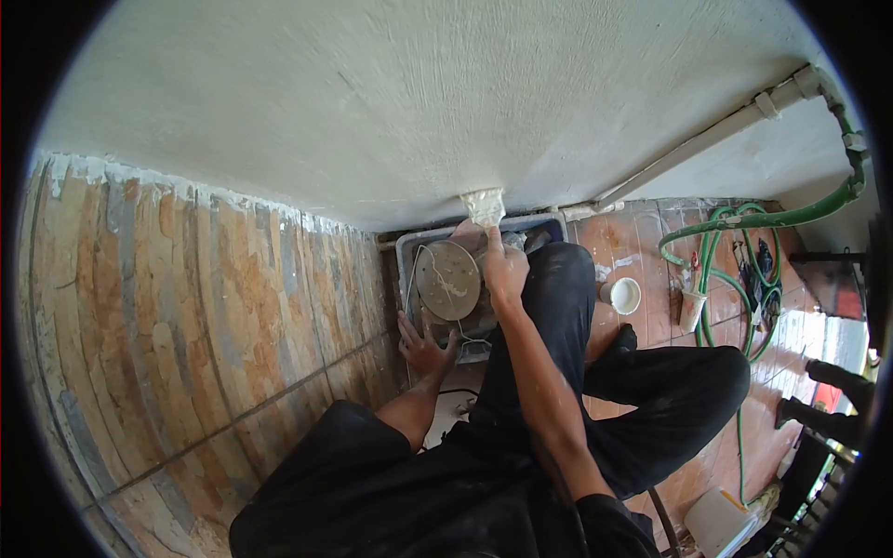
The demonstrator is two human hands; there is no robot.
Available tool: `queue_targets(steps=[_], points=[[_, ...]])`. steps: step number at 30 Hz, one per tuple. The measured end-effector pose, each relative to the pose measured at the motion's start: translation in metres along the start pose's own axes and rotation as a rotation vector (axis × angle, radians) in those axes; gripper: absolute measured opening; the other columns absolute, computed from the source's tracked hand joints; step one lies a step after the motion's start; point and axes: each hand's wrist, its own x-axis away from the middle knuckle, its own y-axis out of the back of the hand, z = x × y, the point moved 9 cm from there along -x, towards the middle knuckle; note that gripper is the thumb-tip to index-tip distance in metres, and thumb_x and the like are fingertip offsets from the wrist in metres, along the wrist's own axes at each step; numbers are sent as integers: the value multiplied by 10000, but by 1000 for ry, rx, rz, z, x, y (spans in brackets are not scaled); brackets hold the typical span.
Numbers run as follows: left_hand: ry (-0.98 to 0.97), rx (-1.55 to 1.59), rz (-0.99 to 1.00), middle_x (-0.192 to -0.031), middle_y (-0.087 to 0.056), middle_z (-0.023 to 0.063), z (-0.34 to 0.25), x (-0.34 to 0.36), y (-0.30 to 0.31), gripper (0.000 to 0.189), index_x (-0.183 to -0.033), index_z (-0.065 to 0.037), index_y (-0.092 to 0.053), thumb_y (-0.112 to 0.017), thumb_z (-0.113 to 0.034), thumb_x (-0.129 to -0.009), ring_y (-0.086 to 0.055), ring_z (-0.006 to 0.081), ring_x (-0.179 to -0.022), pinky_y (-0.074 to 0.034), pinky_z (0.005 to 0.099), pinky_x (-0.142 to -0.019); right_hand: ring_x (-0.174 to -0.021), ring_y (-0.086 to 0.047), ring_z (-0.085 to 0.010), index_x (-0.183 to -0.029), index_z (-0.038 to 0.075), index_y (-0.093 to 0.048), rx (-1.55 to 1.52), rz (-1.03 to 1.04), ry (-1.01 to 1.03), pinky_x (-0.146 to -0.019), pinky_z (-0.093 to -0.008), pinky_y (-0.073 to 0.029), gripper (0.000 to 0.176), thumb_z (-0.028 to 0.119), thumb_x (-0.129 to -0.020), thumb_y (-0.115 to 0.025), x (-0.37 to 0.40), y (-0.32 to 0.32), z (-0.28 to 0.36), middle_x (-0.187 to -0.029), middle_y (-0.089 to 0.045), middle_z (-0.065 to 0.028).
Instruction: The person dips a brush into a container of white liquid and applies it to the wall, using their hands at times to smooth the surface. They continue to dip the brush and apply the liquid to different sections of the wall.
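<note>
My right hand (pixel 506 270) is closed round a paintbrush (pixel 483 206) with cream-coated bristles, its index finger stretched along the handle. The bristles touch the low part of the pale wall (pixel 372 102). With fingers spread, my left hand (pixel 428 352) rests by the near edge of a grey tub (pixel 402 256). Inside that tub sits a round, grey-topped pail (pixel 448 282), with a thin wire handle looped beside it. My right forearm and knee hide part of the tub's right side.
Stone-patterned tiles (pixel 186 325) cover the left side, with white smears along their edge. At right, a white cup (pixel 623 296) stands on reddish floor tiles (pixel 642 237). Behind it lie a coiled green hose (pixel 712 270) and another cup (pixel 691 312). A pipe (pixel 698 139) runs along the wall.
</note>
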Motion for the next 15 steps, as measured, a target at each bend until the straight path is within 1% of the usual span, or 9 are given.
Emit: queue_targets(steps=[2,3,5,6,7,9,13,14,15], points=[[2,11,-21,-1481,-136,263,-4,-8,-3,787,-1410,-141,-337,-593,-503,-759,-206,380,-1351,-303,506,-965,-551,-540,-163,-792,-75,-653,-252,-3,17,-576,-329,-450,477,375,-902,-540,26,34,38,-563,-578,-146],[6,11,-18,-1480,-136,264,0,0,-1,793,-1410,-141,-333,-597,-503,-756,-206,381,-1351,-304,510,-962,-551,-540,-163,-792,-75,-653,-256,-1,-4,-576,-329,-450,477,375,-902,-540,39,41,47,-563,-578,-146],[-2,-1,-21,-1479,-137,265,0,0,-4,796,-1411,-142,-330,-601,-501,-754,-207,385,-1349,-305,513,-960,-560,-403,-76,-797,-84,-631,-529,-31,132,-525,-292,-386,417,316,-900,-574,49,53,77,-516,-486,-69],[-1,-5,-22,-1479,-137,266,1,-1,-5,800,-1412,-143,-326,-604,-500,-752,-208,389,-1348,-306,516,-958,-573,-391,-56,-801,-82,-622,-595,-1,129,-511,-287,-372,376,281,-895,-593,49,43,71,-514,-438,-29],[-13,-7,-21,-1479,-137,266,0,-3,-6,800,-1412,-143,-326,-604,-500,-752,-208,389,-1348,-306,516,-958,-573,-391,-56,-801,-82,-622,-600,-11,124,-511,-287,-372,376,281,-895,-593,44,31,65,-514,-438,-29],[-13,-4,-33,-1481,-134,265,1,0,-6,804,-1417,-149,-320,-594,-513,-754,-212,395,-1345,-314,522,-948,-562,-392,-61,-781,-81,-617,-661,6,251,-501,-279,-364,362,264,-890,-602,37,2,63,-516,-403,-33],[-15,-36,21,-1479,-131,271,3,-3,-11,802,-1419,-155,-318,-588,-520,-757,-209,399,-1347,-320,528,-941,-524,-411,-103,-721,-83,-603,-592,-50,201,-511,-334,-385,429,312,-888,-595,5,-56,32,-494,-426,-104],[-9,-40,24,-1477,-133,274,2,-5,-12,803,-1418,-157,-321,-591,-521,-755,-209,400,-1347,-322,532,-937,-521,-437,-128,-708,-83,-606,-565,-99,160,-544,-369,-410,482,367,-878,-591,6,-62,21,-496,-481,-135],[5,-41,32,-1476,-134,277,3,0,-12,804,-1417,-158,-323,-594,-521,-753,-209,402,-1347,-323,536,-934,-521,-437,-128,-708,-83,-606,-558,-96,136,-544,-369,-410,482,367,-878,-591,10,-67,8,-496,-481,-135]])
